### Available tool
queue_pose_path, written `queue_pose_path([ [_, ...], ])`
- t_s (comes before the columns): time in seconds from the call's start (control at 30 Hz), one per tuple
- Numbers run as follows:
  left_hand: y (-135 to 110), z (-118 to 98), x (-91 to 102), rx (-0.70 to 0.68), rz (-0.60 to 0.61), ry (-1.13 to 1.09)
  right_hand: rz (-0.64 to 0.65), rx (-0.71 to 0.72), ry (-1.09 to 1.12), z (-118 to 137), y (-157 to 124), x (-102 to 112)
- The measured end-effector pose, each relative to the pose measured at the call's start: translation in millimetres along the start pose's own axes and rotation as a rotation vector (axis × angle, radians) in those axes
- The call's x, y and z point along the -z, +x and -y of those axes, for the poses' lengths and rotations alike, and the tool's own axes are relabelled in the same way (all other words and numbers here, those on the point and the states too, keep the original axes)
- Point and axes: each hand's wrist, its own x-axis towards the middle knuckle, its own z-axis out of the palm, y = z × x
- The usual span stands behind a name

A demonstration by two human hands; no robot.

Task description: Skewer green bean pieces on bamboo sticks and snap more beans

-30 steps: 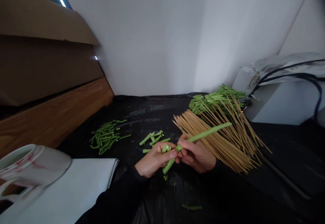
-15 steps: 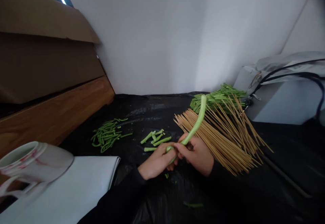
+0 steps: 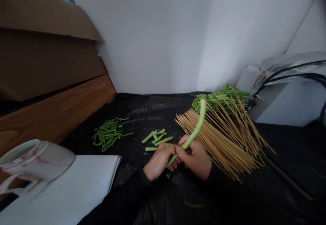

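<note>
Both of my hands grip one long green bean (image 3: 196,127) near its lower end. My left hand (image 3: 158,161) pinches the bottom part. My right hand (image 3: 195,159) holds it just above, and the bean curves up and away over a fan of bamboo skewers (image 3: 224,140). A few short cut bean pieces (image 3: 156,139) lie on the black plastic sheet (image 3: 142,113) just beyond my left hand.
A stack of cut green beans (image 3: 221,96) lies behind the skewers. Thin bean trimmings (image 3: 109,137) are heaped at the left. A white jug (image 3: 30,160) and white sheet (image 3: 73,191) sit at the near left, a wooden board (image 3: 53,113) beyond, a grey box with cables (image 3: 285,92) at the right.
The bean swung from lying sideways toward the right to pointing up and away. Both hands stayed together on its lower end and shifted slightly right.
</note>
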Motion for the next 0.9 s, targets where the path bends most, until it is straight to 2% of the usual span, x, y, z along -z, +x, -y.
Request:
queue_pose_path([
  [0.2, 4, 1, 5.6, -0.057, 0.133, 0.039, -0.021, -0.051, 0.086, 6, 4, 10],
  [0.33, 5, 7, 11.7, -0.125, 0.167, 0.081, 0.002, -0.036, 0.09, 12, 4, 15],
  [0.5, 3, 4, 11.8, -0.158, 0.174, 0.049, 0.081, -0.11, 0.193, 15, 6, 17],
  [0.7, 2, 2, 7.1, -0.214, 0.179, -0.144, 0.142, -0.19, 0.623, 15, 8, 14],
  [0.9, 3, 13, 5.9, -0.155, 0.342, -0.452, 0.358, -0.185, 0.83, 19, 2, 13],
])
